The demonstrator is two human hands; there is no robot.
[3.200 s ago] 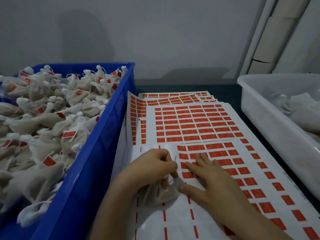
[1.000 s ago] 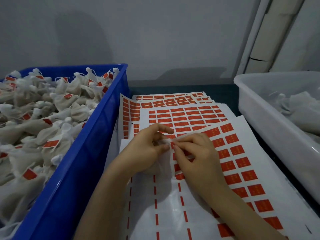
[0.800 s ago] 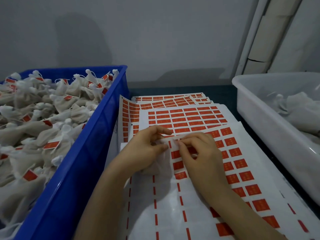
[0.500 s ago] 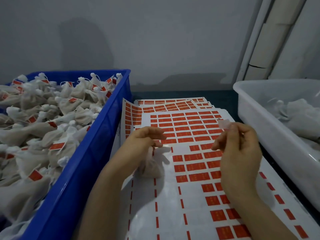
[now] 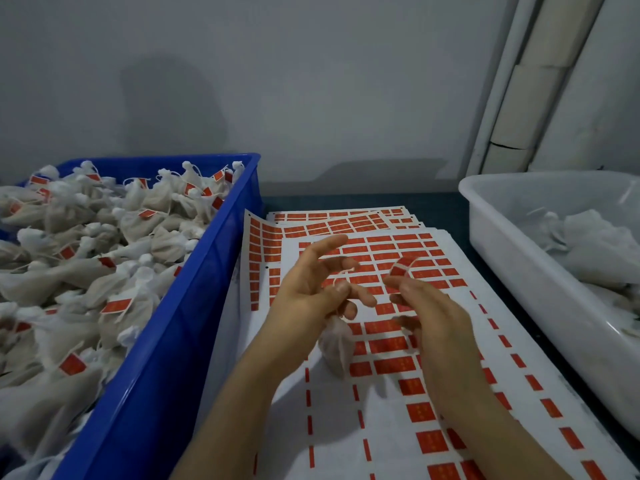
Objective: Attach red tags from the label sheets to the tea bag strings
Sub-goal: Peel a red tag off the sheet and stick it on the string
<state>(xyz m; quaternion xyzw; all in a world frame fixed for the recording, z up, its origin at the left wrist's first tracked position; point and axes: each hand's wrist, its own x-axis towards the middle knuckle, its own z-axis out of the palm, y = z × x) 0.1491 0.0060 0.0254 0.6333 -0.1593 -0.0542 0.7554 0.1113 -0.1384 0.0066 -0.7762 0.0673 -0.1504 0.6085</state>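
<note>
Closer now, right hand (image 5: pixel 436 323) pinches a red tag (image 5: pixel 401 266), print unreadable; left hand (image 5: pixel 311 292) holds tea bag (image 5: pixel 336 346) by string.

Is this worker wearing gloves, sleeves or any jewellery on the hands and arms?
No gloves: the left hand and right hand are bare. The left forearm and right forearm are bare too, with no sleeve edge in view down to the bottom of the picture. No ring, watch or bracelet shows.
</note>
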